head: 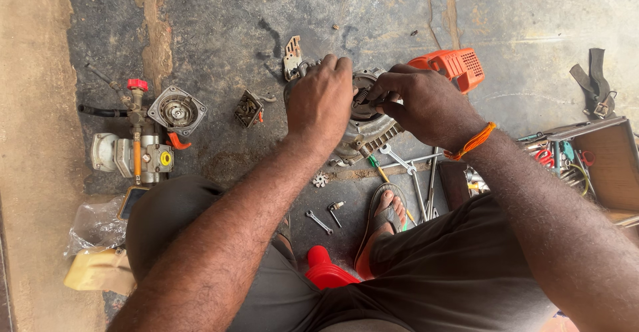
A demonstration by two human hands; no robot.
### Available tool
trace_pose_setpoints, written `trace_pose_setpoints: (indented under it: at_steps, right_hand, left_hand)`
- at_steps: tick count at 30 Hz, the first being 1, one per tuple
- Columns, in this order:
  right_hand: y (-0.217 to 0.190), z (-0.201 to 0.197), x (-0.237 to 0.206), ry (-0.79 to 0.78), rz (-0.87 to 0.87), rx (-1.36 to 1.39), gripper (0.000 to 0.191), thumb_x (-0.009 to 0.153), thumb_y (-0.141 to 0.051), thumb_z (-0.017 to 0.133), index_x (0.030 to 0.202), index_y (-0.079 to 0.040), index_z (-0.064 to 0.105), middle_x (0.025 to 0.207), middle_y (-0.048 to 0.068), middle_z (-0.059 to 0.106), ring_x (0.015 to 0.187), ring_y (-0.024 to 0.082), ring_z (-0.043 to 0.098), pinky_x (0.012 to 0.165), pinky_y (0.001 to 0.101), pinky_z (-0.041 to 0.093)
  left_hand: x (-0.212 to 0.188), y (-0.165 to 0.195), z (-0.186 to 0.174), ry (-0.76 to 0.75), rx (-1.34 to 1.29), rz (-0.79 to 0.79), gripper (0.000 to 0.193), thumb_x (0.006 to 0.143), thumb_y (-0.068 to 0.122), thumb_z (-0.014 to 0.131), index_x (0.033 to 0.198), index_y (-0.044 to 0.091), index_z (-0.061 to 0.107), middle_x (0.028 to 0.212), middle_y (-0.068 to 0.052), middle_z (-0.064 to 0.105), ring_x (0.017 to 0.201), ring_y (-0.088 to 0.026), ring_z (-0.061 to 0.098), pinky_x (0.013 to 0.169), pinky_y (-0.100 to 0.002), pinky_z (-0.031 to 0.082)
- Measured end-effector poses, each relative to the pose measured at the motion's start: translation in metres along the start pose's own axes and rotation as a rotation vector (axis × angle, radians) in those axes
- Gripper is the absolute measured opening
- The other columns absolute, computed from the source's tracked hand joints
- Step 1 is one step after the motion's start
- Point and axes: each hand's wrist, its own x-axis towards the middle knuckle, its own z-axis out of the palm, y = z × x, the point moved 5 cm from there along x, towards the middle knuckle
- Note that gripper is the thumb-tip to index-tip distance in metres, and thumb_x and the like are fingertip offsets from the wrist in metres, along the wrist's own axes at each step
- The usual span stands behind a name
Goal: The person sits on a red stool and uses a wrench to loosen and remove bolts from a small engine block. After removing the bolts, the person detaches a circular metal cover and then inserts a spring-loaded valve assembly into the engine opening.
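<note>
Both arms are bare from the shoulder side of the frame down to the fingers, with no sleeves, gloves or watch, and dark hair shows along both forearms. The left hand (pixel 319 99) carries nothing on its wrist. The right hand (pixel 423 106) has an orange thread band (pixel 471 142) of several strands tied round the wrist. Dark grey shorts (pixel 426 279) cover both thighs across the near part of the scene. The right foot, between the knees, wears a grey flip-flop sandal (pixel 386 215) with a dark toe strap and an orange-red edge to its sole.
</note>
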Motion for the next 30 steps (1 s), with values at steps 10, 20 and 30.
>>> trace_pose_setpoints:
  at_steps: [10, 20, 30]
  right_hand:
    - [0.002, 0.001, 0.001, -0.027, 0.085, -0.004, 0.016, 0.092, -0.02, 0.075, 0.102, -0.008, 0.073, 0.103, 0.007, 0.074, 0.096, 0.021, 0.075, 0.084, 0.0386, 0.059]
    - [0.009, 0.003, 0.004, -0.017, 0.241, -0.077, 0.031, 0.092, -0.038, 0.079, 0.095, -0.009, 0.068, 0.085, 0.007, 0.076, 0.08, 0.024, 0.075, 0.072, 0.042, 0.057]
    - [0.013, 0.006, 0.005, -0.022, 0.264, -0.15, 0.036, 0.095, -0.043, 0.072, 0.099, -0.008, 0.063, 0.079, 0.008, 0.072, 0.074, 0.027, 0.073, 0.064, 0.0456, 0.055]
  left_hand:
    - [0.003, -0.002, 0.001, 0.02, -0.04, -0.021, 0.037, 0.095, 0.032, 0.072, 0.115, 0.004, 0.06, 0.097, -0.017, 0.073, 0.083, -0.026, 0.075, 0.064, -0.038, 0.065]
    - [0.001, 0.001, -0.008, 0.005, -0.065, -0.028, 0.045, 0.093, 0.037, 0.076, 0.118, 0.004, 0.059, 0.098, -0.017, 0.074, 0.084, -0.026, 0.076, 0.063, -0.039, 0.065]
    - [0.001, 0.005, -0.014, -0.03, -0.121, -0.042, 0.032, 0.093, 0.03, 0.076, 0.112, 0.011, 0.06, 0.095, -0.011, 0.07, 0.09, -0.024, 0.075, 0.063, -0.038, 0.064]
